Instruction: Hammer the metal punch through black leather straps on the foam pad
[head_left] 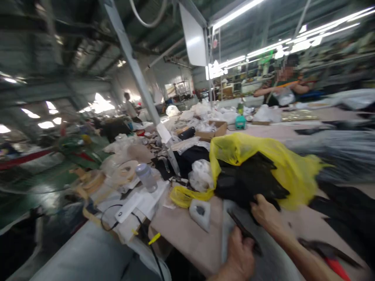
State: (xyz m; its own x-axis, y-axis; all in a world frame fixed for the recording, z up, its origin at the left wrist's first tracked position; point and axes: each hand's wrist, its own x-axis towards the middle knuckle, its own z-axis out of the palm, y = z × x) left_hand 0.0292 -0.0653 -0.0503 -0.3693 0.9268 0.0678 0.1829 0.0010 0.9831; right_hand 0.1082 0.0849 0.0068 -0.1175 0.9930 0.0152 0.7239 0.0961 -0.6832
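A yellow plastic bag (pixel 281 164) lies open on the table (pixel 187 234), with a stack of black fabric pieces (pixel 249 179) sticking out of its mouth. My right hand (pixel 265 214) reaches forward and its fingers curl onto the near edge of the black fabric. My left hand (pixel 240 255) is lower and nearer, closed around a thin dark object (pixel 243 231) that I cannot make out. The picture is smeared by motion.
Red-handled scissors (pixel 331 251) lie at the right. More black cloth (pixel 348 210) lies beside the bag. A plastic bottle (pixel 146 176), tape rolls (pixel 91 181), white packets and a cardboard box (pixel 212 130) crowd the left and middle. A person (pixel 281 88) works at the far right.
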